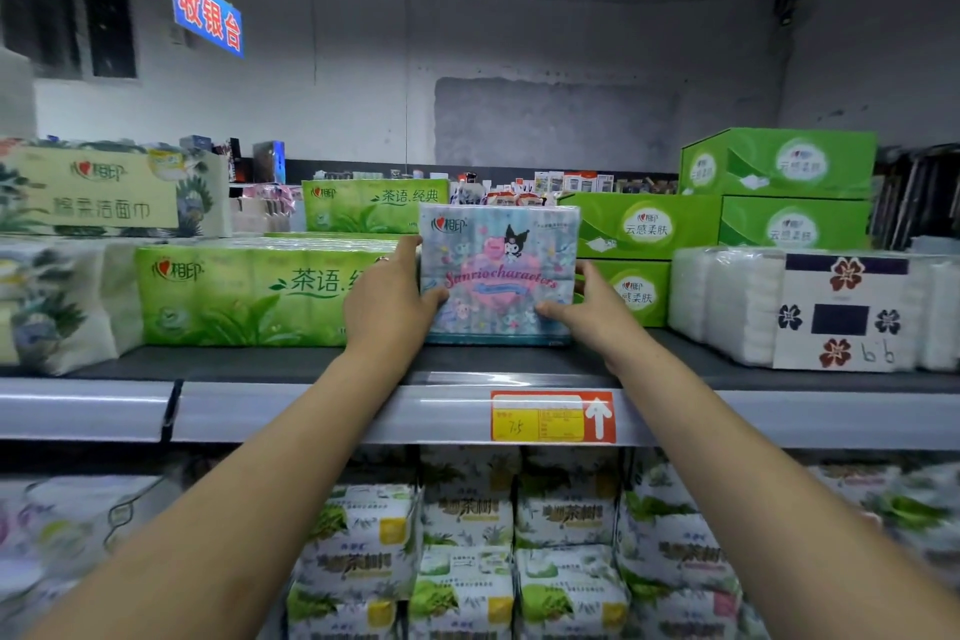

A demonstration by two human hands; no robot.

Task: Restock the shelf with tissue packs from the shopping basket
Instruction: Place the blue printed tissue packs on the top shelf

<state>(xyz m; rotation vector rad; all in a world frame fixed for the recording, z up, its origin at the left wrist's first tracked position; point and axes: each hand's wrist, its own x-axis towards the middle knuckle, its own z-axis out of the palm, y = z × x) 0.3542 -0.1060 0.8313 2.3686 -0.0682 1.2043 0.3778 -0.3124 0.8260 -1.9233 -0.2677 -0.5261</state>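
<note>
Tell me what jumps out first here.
The pastel cartoon tissue pack stands upright mid-shelf, gripped at both sides by the left hand and right hand. Green tissue packs flank it left, green boxes right. A red-and-yellow price tag sits on the shelf edge just below.

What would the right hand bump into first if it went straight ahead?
Most likely the green box right behind it. The right hand grips the tissue pack by its edge and points into the shelf; how near the box sits is unclear.
</note>
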